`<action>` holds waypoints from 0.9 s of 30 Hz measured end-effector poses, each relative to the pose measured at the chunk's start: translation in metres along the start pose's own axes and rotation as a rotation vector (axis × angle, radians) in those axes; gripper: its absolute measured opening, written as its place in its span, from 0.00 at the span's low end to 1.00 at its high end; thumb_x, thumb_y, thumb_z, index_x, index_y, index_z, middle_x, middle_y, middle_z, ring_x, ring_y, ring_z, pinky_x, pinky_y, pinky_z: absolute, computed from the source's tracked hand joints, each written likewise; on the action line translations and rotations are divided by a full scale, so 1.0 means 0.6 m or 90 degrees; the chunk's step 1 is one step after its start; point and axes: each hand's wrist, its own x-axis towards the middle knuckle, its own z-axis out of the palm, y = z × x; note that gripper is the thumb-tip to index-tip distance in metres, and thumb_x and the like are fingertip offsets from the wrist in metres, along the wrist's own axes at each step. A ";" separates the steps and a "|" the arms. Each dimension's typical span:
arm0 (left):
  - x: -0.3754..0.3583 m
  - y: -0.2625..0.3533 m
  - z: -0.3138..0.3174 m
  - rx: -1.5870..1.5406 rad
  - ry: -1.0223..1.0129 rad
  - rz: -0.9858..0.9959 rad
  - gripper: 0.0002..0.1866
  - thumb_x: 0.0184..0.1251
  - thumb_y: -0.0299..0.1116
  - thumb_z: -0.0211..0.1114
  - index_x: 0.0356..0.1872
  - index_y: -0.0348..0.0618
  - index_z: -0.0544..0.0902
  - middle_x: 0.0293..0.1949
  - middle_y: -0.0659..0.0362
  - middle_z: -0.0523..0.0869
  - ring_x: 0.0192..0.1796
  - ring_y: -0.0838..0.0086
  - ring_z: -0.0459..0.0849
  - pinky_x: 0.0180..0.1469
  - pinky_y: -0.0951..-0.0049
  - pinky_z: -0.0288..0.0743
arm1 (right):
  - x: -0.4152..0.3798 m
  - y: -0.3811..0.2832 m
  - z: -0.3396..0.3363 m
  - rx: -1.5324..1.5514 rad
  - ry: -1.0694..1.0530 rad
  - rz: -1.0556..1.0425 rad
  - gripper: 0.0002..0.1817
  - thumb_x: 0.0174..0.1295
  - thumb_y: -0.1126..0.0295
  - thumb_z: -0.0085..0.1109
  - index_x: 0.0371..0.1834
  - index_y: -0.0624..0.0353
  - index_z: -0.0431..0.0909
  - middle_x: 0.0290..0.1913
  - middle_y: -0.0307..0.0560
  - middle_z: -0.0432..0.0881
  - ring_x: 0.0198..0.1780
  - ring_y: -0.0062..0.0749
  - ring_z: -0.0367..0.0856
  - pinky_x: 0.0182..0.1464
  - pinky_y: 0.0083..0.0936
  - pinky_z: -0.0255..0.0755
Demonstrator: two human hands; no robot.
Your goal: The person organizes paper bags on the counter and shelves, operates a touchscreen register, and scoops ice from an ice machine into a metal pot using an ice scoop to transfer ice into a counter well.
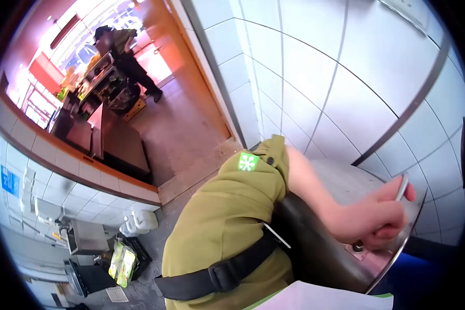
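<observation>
My left hand [369, 219], reaching out of a rolled olive sleeve [243, 178], is closed around a slim grey metal rod [404, 182]. One end of the rod sticks up past the index finger; the rest is hidden in the fist. Below the hand lies a curved metal surface [336, 173] with a bright rim and a dark, shiny hollow [315, 243]. A small dark round fitting [357, 247] shows just under the curled fingers. At the bottom edge is a white sheet-like piece [330, 297] with green edging. My right hand is out of view.
White tiled walls [315, 62] rise close behind the hand. Through a doorway with an orange frame [206, 77], another person [126, 57] stands beside a cluttered counter. White jugs [138, 221], a black crate [137, 258] and a metal sink [87, 237] stand at lower left.
</observation>
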 end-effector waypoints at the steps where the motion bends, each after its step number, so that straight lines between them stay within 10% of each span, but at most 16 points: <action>1: 0.004 -0.012 -0.006 0.017 -0.002 0.002 0.14 0.57 0.25 0.44 0.43 0.45 0.54 0.11 0.62 0.61 0.10 0.82 0.55 0.10 0.82 0.46 | 0.006 -0.007 0.002 0.002 0.009 -0.011 0.22 0.48 0.71 0.53 0.49 0.63 0.65 0.37 0.57 0.73 0.40 0.46 0.73 0.40 0.34 0.68; 18: 0.019 -0.008 -0.011 0.021 0.003 -0.049 0.15 0.47 0.24 0.43 0.37 0.48 0.53 0.13 0.61 0.58 0.11 0.80 0.54 0.12 0.81 0.47 | -0.076 -0.080 -0.196 -0.122 0.101 -0.148 0.22 0.48 0.77 0.49 0.51 0.61 0.65 0.32 0.50 0.74 0.34 0.38 0.74 0.34 0.30 0.69; 23: -0.003 0.020 -0.038 0.205 0.125 -0.188 0.04 0.60 0.28 0.46 0.29 0.41 0.68 0.19 0.62 0.68 0.19 0.80 0.68 0.16 0.78 0.67 | -0.301 -0.240 -0.327 -0.518 0.186 -0.258 0.23 0.48 0.79 0.48 0.51 0.60 0.65 0.31 0.48 0.75 0.32 0.35 0.75 0.33 0.29 0.69; 27: 0.021 0.016 0.002 0.113 0.053 0.037 0.14 0.58 0.22 0.39 0.45 0.25 0.56 0.10 0.66 0.63 0.07 0.87 0.56 0.06 0.87 0.46 | -0.310 -0.222 -0.359 -0.474 0.090 -0.109 0.21 0.42 0.76 0.53 0.44 0.61 0.66 0.28 0.55 0.75 0.28 0.45 0.75 0.29 0.34 0.69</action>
